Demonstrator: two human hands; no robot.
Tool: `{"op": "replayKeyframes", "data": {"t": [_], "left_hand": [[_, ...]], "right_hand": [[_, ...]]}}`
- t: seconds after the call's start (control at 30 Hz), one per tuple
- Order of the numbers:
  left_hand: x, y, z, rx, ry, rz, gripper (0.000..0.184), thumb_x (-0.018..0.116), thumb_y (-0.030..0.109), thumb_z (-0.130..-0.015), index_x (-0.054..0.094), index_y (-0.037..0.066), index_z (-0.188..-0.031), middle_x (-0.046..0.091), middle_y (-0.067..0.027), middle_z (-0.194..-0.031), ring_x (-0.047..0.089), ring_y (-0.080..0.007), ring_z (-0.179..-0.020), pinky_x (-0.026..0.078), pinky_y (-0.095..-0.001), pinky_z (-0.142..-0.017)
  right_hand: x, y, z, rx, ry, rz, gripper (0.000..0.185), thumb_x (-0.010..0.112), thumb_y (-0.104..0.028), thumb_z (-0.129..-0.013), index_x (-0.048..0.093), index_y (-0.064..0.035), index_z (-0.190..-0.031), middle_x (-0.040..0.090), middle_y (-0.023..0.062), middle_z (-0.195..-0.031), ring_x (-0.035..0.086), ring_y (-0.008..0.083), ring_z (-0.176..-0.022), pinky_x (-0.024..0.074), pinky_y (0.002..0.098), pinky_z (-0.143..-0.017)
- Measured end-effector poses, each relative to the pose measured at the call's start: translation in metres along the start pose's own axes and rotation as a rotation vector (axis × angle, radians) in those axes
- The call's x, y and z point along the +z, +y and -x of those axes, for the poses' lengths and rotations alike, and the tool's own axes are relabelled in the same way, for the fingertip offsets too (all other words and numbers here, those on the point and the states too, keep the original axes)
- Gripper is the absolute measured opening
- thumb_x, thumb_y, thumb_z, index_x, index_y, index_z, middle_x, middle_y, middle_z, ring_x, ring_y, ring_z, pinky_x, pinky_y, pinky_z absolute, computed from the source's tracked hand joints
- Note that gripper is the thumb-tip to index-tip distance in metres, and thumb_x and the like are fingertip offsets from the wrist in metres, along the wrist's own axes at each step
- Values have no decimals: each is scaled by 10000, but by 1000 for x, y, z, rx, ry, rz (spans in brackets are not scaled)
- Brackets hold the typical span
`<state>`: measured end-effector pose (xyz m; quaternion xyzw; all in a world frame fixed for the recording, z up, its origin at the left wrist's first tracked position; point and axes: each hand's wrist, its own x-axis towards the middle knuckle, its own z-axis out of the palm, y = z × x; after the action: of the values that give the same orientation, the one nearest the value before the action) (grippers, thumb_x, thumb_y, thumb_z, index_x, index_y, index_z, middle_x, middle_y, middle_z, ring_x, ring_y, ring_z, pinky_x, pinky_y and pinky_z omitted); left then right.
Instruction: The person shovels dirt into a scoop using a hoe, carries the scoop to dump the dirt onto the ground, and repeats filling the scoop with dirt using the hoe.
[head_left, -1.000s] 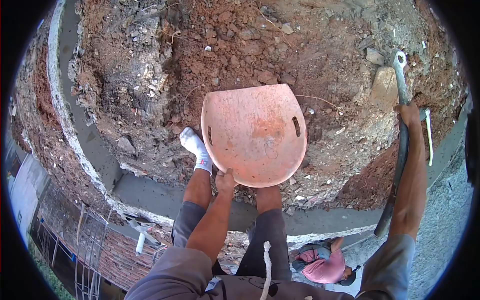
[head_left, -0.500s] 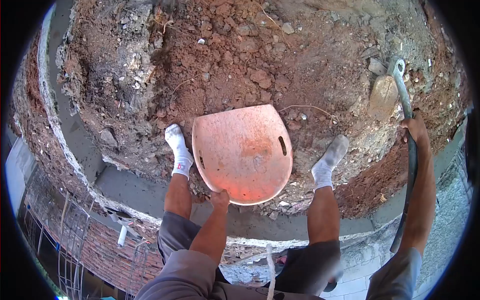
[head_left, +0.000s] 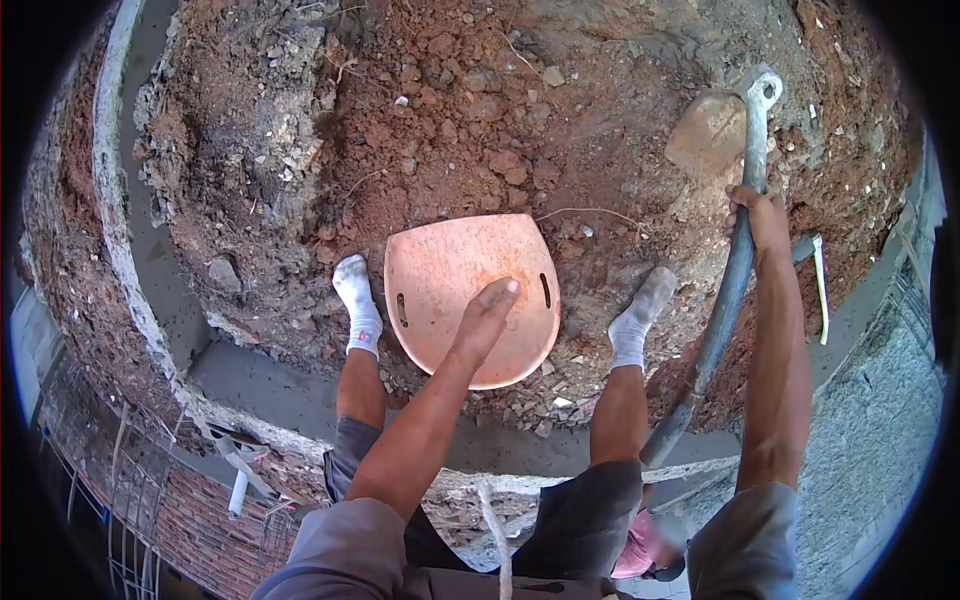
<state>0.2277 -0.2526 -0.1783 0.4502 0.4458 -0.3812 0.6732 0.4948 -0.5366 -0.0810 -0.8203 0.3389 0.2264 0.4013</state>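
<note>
A hoe (head_left: 738,240) is in my right hand (head_left: 762,215), its fingers wrapped round the long handle just below the head. The broad, soil-stained blade (head_left: 708,135) points left, and the handle slopes down toward my right leg. My left hand (head_left: 488,315) hovers over a pinkish-orange plastic carrying tray (head_left: 440,275), fingers stretched forward and holding nothing visible; some fingers are hidden beneath the hand. The tray lies on the soil between my feet, with a slot handle on each side and a reddish dirt smear on its surface.
Loose reddish soil and stones (head_left: 450,120) spread ahead. My socked feet (head_left: 352,285) flank the tray. A grey concrete-lined trench (head_left: 270,385) curves behind and left. A white strip (head_left: 821,290) lies at right. Another person in pink (head_left: 637,550) is below, partly hidden.
My left hand has let go of the tray's near edge and risen forward over it. My right hand has brought the hoe leftward, nearer the tray, and the handle's lower end has swung left.
</note>
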Motion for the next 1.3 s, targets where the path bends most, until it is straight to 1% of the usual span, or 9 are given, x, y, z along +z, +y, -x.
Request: {"op": "replayKeyframes", "data": {"t": [0.13,0.33,0.37,0.43,0.5,0.6,0.73,1.13,1.3], "left_hand": [[70,61,7,350,-557,-6,743,711,502,-811,456,69,-1359,628,-133,-1153,555,-231,-1144,455,-386,-932],[-18,72,-176,508,-119,-596,371,758,413,-723,648,83,-851,677,-118,-777,661,-280,-747,503,-388,-710],[-52,40,-177,388,-44,-648,318,765,305,-778,647,40,-909,610,-15,-693,545,-120,-630,450,-288,-611],[-126,-51,-106,-240,68,-552,332,739,254,-780,675,5,-989,638,-4,-716,588,-122,-653,477,-284,-649],[-182,-115,-73,-28,224,-625,358,735,258,-763,677,-12,-992,650,-26,-735,605,-125,-654,495,-298,-664],[-147,-48,-4,-438,198,-699,404,728,392,-753,676,33,-929,660,-145,-789,671,-203,-818,503,-355,-793],[-139,-3,-1,-149,217,-850,539,678,535,-757,648,47,-983,679,-171,-799,678,-337,-824,509,-451,-763],[-99,-289,104,-587,23,-776,453,736,537,-712,704,189,-1001,706,-92,-942,668,-279,-934,500,-404,-811],[-67,-168,20,-211,-107,-683,514,754,561,-693,699,185,-1039,709,-72,-955,674,-254,-907,506,-375,-799]], "right_hand": [[38,-66,-17,-219,113,-295,157,622,-177,-849,584,-24,-850,584,76,-648,543,160,-476,453,263,-453],[192,-44,-101,-388,234,-423,131,589,-55,-875,555,72,-869,618,143,-710,605,185,-563,530,292,-510],[247,0,-102,-398,202,-449,120,587,-26,-861,548,86,-869,606,152,-690,595,186,-550,539,286,-514],[366,108,-71,13,7,-504,78,597,-22,-810,554,36,-840,574,122,-654,564,191,-516,509,318,-489],[429,181,-16,337,-90,-518,48,592,-35,-796,567,7,-795,546,106,-607,533,200,-467,477,322,-463],[414,168,-4,436,-105,-396,113,590,-55,-776,542,-48,-675,482,62,-522,480,201,-400,422,330,-412],[420,141,-33,421,-229,-330,71,578,-49,-790,521,-18,-817,507,66,-676,543,212,-520,476,383,-471],[301,236,231,493,-169,-393,270,651,15,-737,468,-42,-928,527,43,-646,534,141,-463,436,290,-407],[244,153,141,341,58,-554,236,662,18,-715,481,-32,-857,523,45,-625,533,155,-459,437,293,-418]]}}
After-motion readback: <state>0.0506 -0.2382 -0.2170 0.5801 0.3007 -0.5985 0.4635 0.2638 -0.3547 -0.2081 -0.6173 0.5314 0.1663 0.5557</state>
